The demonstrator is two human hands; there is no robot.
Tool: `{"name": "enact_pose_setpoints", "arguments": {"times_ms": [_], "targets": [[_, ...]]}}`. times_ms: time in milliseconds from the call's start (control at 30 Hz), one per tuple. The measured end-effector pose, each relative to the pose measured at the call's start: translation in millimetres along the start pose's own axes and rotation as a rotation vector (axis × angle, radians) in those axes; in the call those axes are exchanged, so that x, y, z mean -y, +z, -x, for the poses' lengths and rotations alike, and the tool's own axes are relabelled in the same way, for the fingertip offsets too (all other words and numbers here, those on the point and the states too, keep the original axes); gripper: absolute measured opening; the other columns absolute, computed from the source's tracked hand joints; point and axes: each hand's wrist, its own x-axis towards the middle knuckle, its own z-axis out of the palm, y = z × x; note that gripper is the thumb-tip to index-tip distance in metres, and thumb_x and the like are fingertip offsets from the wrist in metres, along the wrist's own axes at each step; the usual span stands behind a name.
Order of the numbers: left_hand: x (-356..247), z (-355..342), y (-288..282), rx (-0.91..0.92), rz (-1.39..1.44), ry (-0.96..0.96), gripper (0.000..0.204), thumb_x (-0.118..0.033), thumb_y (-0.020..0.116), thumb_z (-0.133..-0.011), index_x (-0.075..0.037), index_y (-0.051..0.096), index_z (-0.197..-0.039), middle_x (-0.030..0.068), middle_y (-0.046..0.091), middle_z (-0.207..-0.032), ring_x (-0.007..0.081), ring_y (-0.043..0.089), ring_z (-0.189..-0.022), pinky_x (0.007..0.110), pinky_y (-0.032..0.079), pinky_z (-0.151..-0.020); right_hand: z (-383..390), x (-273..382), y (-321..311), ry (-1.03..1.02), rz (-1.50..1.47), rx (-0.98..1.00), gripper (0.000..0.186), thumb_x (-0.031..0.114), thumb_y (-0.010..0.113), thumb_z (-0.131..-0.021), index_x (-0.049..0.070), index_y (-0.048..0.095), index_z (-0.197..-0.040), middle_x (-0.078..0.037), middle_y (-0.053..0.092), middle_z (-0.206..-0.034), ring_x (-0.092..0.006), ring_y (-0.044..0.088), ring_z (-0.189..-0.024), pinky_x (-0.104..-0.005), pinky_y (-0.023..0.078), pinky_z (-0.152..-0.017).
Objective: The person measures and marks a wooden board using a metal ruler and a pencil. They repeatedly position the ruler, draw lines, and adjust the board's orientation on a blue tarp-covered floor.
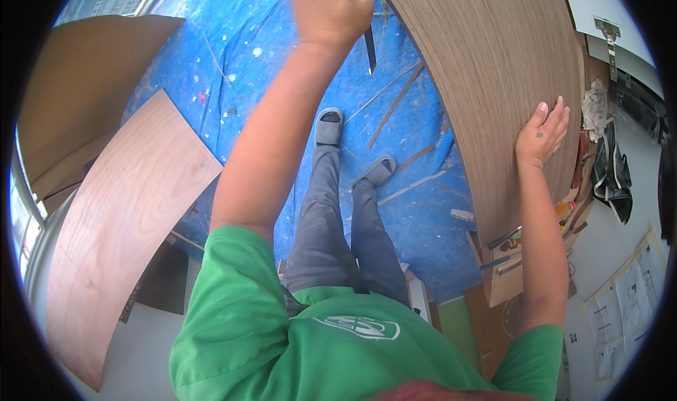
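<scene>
My left hand is a closed fist at the top edge of the head view, beside the long edge of a wood-grain panel. A narrow dark strip with a slanted tip hangs down just right of the fist. The grip itself is partly out of the picture, so what the fingers hold cannot be made out. My right hand lies on the panel near its far right side, fingers stretched out and holding nothing. The panel curves across the right half of the view.
Blue sheeting with thin wood offcuts covers the floor around my grey slippers. To the left lean a pale plywood sheet and a brown board. Tools sit by the panel's near end; paper drawings are on the right.
</scene>
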Motion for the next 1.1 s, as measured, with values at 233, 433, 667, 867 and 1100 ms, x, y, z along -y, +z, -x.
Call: {"name": "enact_pose_setpoints", "arguments": {"times_ms": [233, 433, 667, 867, 1100], "targets": [[-10.2, 65.5, 1.1, 0.065, 0.001, 0.155, 0.013, -0.012, 0.066, -0.09, -0.005, 0.062, -0.081, 0.0178, 0.066, -0.071, 0.0399, 0.067, -0.067, 0.05, 0.054, -0.06, -0.4, 1.5, 1.1, 0.004, 0.003, 0.005, 0.059, 0.045, 0.044, -0.107, 0.015, 0.041, -0.157, -0.022, 0.035, -0.162, -0.0423, 0.034, -0.149, -0.0572, 0.027, -0.12], [23.5, -11.7, -30.6, -0.133, -0.203, 0.16, 0.015, -0.017, 0.067, -0.092, -0.006, 0.07, -0.084, 0.0172, 0.067, -0.07, 0.0404, 0.067, -0.069, 0.045, 0.053, -0.06, -0.7, 0.5, 0.1, -0.002, 0.004, 0.002, 0.059, 0.046, 0.043, -0.108, 0.015, 0.041, -0.158, -0.023, 0.035, -0.162, -0.0424, 0.034, -0.149, -0.0574, 0.027, -0.12], [28.5, -53.7, -22.6, -0.006, -0.121, 0.116, 0.019, -0.016, 0.06, -0.095, -0.002, 0.069, -0.088, 0.0264, 0.068, -0.084, 0.0473, 0.067, -0.081, 0.054, 0.052, -0.071, 0.1, 1.7, -1.3, 0.003, 0.024, 0.005, 0.059, 0.047, 0.042, -0.108, 0.014, 0.04, -0.158, -0.023, 0.035, -0.162, -0.0428, 0.034, -0.149, -0.0572, 0.027, -0.12], [27.1, -58.8, -17.2, -0.022, -0.187, 0.127, 0.018, -0.014, 0.059, -0.095, -0.001, 0.068, -0.087, 0.0257, 0.069, -0.085, 0.0471, 0.067, -0.082, 0.054, 0.053, -0.073, -0.6, 2.9, -0.8, -0.012, -0.006, 0.006, 0.06, 0.047, 0.042, -0.108, 0.015, 0.04, -0.158, -0.023, 0.035, -0.162, -0.0429, 0.034, -0.149, -0.0568, 0.028, -0.12], [5.8, -36.5, -14.3, 0.038, -0.184, 0.2, 0.017, -0.013, 0.06, -0.094, 0.0, 0.068, -0.086, 0.0243, 0.069, -0.082, 0.0456, 0.068, -0.08, 0.052, 0.053, -0.07, -0.2, -1.0, 0.4, -0.022, 0.005, -0.019, 0.059, 0.047, 0.043, -0.107, 0.015, 0.042, -0.157, -0.023, 0.036, -0.161, -0.0433, 0.035, -0.148, -0.0564, 0.028, -0.12]]}}
